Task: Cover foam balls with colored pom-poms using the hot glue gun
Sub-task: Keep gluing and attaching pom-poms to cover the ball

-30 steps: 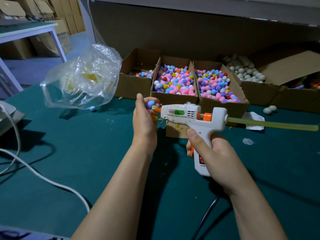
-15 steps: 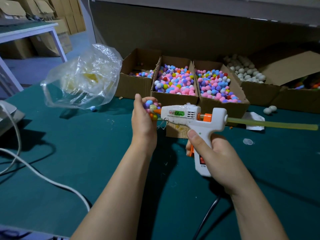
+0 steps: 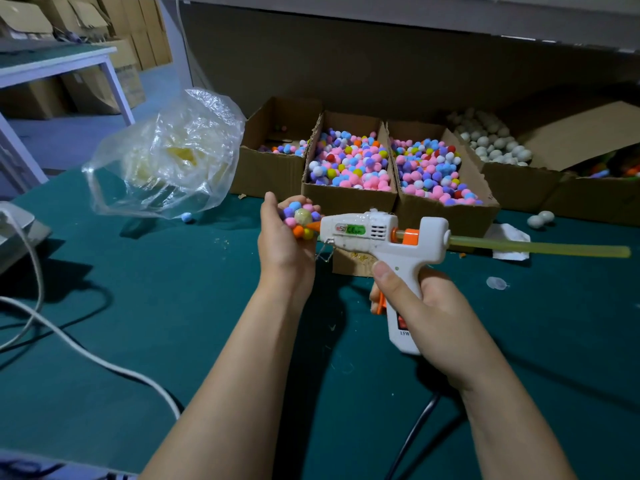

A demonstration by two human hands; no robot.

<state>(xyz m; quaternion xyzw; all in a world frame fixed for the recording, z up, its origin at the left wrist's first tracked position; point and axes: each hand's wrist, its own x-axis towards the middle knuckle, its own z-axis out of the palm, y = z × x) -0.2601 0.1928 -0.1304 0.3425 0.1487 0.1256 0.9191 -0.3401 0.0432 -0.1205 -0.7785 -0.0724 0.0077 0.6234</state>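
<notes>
My left hand [image 3: 282, 242] grips a foam ball [image 3: 302, 218] partly covered with coloured pom-poms, a bare pale patch facing the camera. My right hand [image 3: 427, 315] holds the white hot glue gun [image 3: 384, 237] by its handle, thumb along the side. Its orange nozzle touches the lower right edge of the ball's bare patch. A yellowish glue stick [image 3: 540, 247] juts from the gun's back to the right. Two cardboard boxes of mixed pom-poms [image 3: 349, 161] [image 3: 431, 171] stand just behind my hands.
A box of white foam balls [image 3: 491, 143] sits at the back right, and two loose balls [image 3: 540, 219] lie on the green table [image 3: 173, 306]. A crumpled clear plastic bag [image 3: 166, 168] stands at the left. White cables [image 3: 86, 355] cross the table's left side.
My left hand has turned the ball so more of its bare patch shows. The glue gun has stayed almost still, nozzle at the ball.
</notes>
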